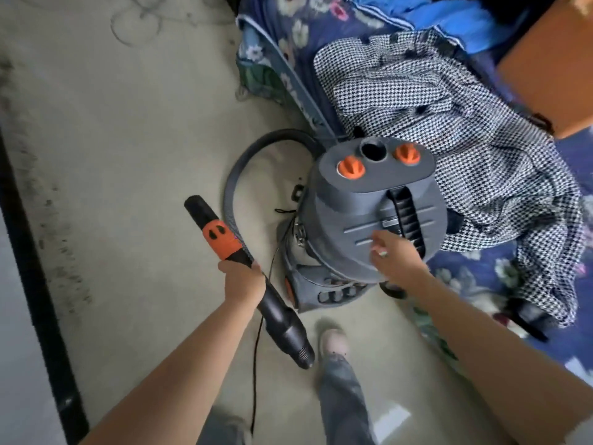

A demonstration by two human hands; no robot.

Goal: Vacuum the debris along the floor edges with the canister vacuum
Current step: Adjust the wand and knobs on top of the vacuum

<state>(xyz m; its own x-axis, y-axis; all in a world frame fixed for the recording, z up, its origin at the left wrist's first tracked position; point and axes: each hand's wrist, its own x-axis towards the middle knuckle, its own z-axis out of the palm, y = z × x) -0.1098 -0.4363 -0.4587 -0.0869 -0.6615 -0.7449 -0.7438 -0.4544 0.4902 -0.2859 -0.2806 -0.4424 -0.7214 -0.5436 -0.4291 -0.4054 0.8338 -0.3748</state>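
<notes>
A person's left hand [241, 282] wraps the hose nozzle [224, 242]; the right hand [393, 256], fingers loose and empty, reaches the vacuum [369, 216] at centre. Dirt [48, 220] lines the nine-o'clock floor edge; best carry by the handle [406, 216].

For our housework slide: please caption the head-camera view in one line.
Left hand grips the vacuum wand while the right hand reaches over the grey canister vacuum beside a bed.
</notes>
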